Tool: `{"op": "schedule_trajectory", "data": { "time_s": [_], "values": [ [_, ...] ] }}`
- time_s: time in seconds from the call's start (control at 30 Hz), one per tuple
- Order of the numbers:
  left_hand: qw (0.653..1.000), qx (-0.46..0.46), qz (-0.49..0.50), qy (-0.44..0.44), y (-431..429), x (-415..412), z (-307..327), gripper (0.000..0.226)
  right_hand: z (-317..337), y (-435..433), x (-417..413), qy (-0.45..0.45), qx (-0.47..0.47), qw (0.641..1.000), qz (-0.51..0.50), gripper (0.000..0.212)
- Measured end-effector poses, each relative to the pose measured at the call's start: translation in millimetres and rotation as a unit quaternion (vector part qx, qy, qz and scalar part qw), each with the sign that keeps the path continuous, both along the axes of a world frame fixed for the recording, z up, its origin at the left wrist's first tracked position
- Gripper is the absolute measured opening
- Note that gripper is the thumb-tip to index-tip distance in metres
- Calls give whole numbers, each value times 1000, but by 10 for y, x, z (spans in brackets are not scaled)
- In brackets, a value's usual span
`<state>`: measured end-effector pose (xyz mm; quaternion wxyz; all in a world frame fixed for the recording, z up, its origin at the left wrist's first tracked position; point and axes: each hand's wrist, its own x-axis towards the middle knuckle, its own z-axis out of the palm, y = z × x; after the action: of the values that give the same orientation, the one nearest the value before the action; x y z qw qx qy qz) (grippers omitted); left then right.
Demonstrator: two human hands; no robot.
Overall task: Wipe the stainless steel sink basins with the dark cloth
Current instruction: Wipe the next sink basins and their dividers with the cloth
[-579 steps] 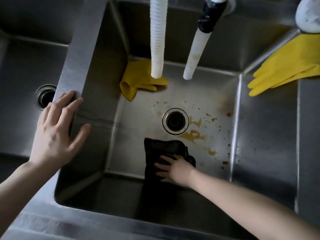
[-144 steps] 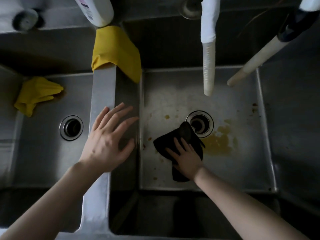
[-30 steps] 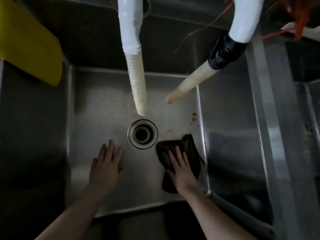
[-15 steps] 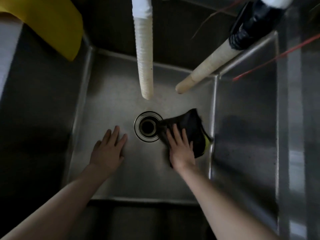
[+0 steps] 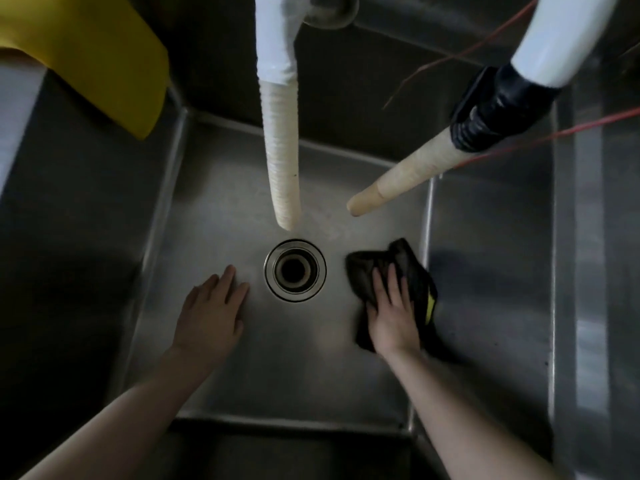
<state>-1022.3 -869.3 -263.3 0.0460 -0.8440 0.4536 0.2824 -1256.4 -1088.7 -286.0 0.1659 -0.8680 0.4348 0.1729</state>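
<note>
Both bare arms reach down into the steel sink basin [image 5: 221,209]. The right hand [image 5: 393,315] lies flat on the dark cloth [image 5: 408,271], fingers stretched forward and slightly spread, pressing it against the basin floor rather than gripping it. The cloth is bunched under and ahead of that hand, up against the basin's right wall, with a small yellow tag [image 5: 430,304] showing at its edge just right of the knuckles.

The left hand [image 5: 211,311] holds nothing. It rests palm down on the bare floor of the basin, fingers together and pointing forward.

Between the two hands, a little ahead of them, sits the round drain [image 5: 295,270], uncovered. The cloth lies just to its right, apart from the rim.

Above and beyond the hands hang two pale hoses: a ribbed one [image 5: 282,161] pointing almost straight down toward the drain, and a smooth one [image 5: 401,181] slanting in from the right with a black collar [image 5: 491,105]. Beyond the left hand, a yellow rubber glove [image 5: 104,60] drapes over the divider.
</note>
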Motion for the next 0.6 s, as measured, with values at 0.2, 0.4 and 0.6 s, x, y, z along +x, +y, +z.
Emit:
{"op": "schedule_trajectory", "data": {
  "time_s": [0.2,0.4,0.6],
  "values": [
    [999,-28,22,5,-37,34,-4,60,13,-750,968,15,15,999,27,58],
    [998,-61,9,-1,17,137,70,63,72,-225,1730,14,54,997,56,63],
    [999,-33,38,-20,71,79,40,55,6,524,1651,-25,73,946,315,63]
  ]
}}
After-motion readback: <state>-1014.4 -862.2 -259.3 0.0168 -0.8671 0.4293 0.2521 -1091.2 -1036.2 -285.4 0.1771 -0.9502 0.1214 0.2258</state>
